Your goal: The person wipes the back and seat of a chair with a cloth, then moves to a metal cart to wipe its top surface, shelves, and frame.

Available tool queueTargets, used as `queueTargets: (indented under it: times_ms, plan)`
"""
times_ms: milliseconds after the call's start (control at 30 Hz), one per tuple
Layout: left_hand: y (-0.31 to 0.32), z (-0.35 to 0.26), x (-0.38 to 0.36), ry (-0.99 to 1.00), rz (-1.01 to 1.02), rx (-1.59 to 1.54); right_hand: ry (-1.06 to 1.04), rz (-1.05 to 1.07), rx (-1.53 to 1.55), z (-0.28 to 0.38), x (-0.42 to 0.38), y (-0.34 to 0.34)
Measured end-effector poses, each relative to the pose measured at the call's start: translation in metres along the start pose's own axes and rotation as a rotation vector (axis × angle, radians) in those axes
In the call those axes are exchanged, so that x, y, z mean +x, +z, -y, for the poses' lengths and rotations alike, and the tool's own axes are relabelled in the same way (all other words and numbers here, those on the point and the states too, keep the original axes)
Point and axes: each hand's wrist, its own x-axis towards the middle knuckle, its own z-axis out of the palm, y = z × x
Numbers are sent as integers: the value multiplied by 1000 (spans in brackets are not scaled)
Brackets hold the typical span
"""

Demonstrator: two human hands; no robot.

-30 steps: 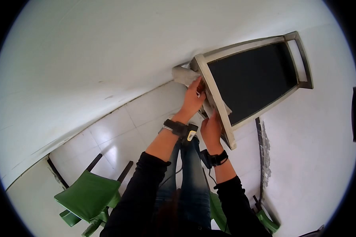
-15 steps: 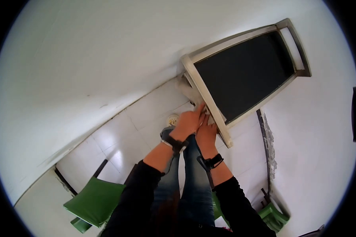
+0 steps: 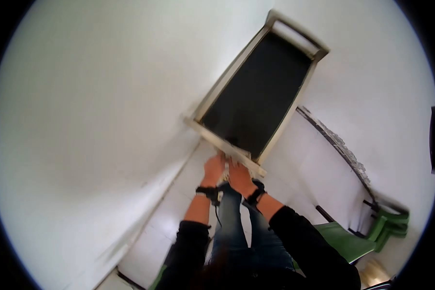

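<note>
A long black panel (image 3: pixel 258 96) in a pale frame (image 3: pixel 215 140) stands in front of me, with an open bar (image 3: pixel 299 31) at its far end. Both hands meet at the near edge of that frame. My left hand (image 3: pixel 213 170) is bent inward there, its fingertips blurred and partly behind the edge. Close beside it, my right hand (image 3: pixel 240 178) has its fingers curled at the same edge. Between them shows a small whitish bit of something (image 3: pixel 226 168), too blurred to name. Dark bands circle both wrists.
A white wall (image 3: pixel 82 121) rises close on the left. Green chairs (image 3: pixel 340 239) stand on the right, some stacked (image 3: pixel 389 227) by the far wall. A strip of peeling wall base (image 3: pixel 336 140) runs behind them. My jeans-clad legs (image 3: pixel 229 217) are below my hands.
The view has swung, so the framed panel now sits further left and more upright. Both hands stay together at its near edge. The pale, cloth-like thing under the edge is now mostly out of sight.
</note>
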Motion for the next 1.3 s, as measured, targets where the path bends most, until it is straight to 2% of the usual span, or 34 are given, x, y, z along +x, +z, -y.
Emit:
queueTargets:
  times_ms: [33, 67, 100, 133, 167, 200, 233, 267, 300, 367, 400, 467, 533, 567, 600, 633, 667, 733, 800, 833, 900, 967, 1033, 1067, 1167, 1233, 1300]
  plan:
    - [3, -2, -13, 13, -14, -26, -6, -6, 40, 0, -14, 0]
    - [14, 9, -20, 65, 108, 85, 3, 17, 91, 6, -31, -10]
    - [41, 34, -29, 232, 48, 55, 7, 41, 139, 12, -50, -20]
    - [33, 30, -42, 172, 266, -62, -61, 38, 134, 11, -66, -22]
    - [41, 37, -55, 208, 218, -177, 47, 85, 275, 11, -80, -14]
    - [36, 38, -68, 344, 169, -219, 67, 114, 337, 23, -92, -36]
    - [54, 59, -74, 237, 170, -438, -30, 4, 335, 30, -102, -45]
    - [39, 49, -88, 142, 238, -648, 69, 125, 410, 41, -106, -62]
    - [10, 23, -104, 19, 246, -667, 54, 91, 438, 48, -109, -73]
    - [-8, 6, -106, 12, 195, -725, 14, 41, 339, 53, -106, -74]
    - [-16, 0, -104, 121, 93, -593, 9, 22, 331, 54, -99, -79]
    - [-25, -7, -99, 299, -136, -395, -206, -402, 96, 58, -88, -75]
    - [-44, -34, -84, 309, -298, -206, -147, -379, 32, 63, -72, -95]
    - [-43, -40, -72, 386, -400, -213, 109, -189, 117, 62, -58, -96]
    - [-54, -48, -66, 496, -411, -156, -29, -384, 79, 55, -48, -96]
    - [-71, -68, -66, 408, -260, -135, -82, -366, 30, 40, -35, -87]
    - [-72, -72, -63, 373, -197, -29, -98, -385, 7, 35, -35, -91]
    - [-73, -69, -73, 340, -166, 80, -148, -419, -24, 37, -46, -85]
    - [-71, -71, -68, 262, 6, 146, -95, -249, -256, 24, -49, -83]
    - [-64, -76, -58, 260, 6, 140, -96, -245, -261, 12, -42, -85]
    - [-41, -81, -62, 270, -23, 223, 58, -36, -332, -1, -51, -81]
    - [-29, -82, -64, 295, 23, 244, 34, -74, -324, -9, -59, -84]
    - [-25, -89, -61, 328, 81, 287, 149, 224, -157, -14, -66, -101]
    - [-23, -91, -58, 340, 125, 329, 118, 130, -105, -27, -70, -93]
    - [-30, -113, -50, 331, 256, 419, 83, 210, 88, -58, -72, -88]
    - [-27, -126, -40, 312, 329, 470, 70, 124, 206, -69, -74, -90]
    - [-7, -131, -23, 209, 336, 328, 182, 91, 454, -85, -74, -103]
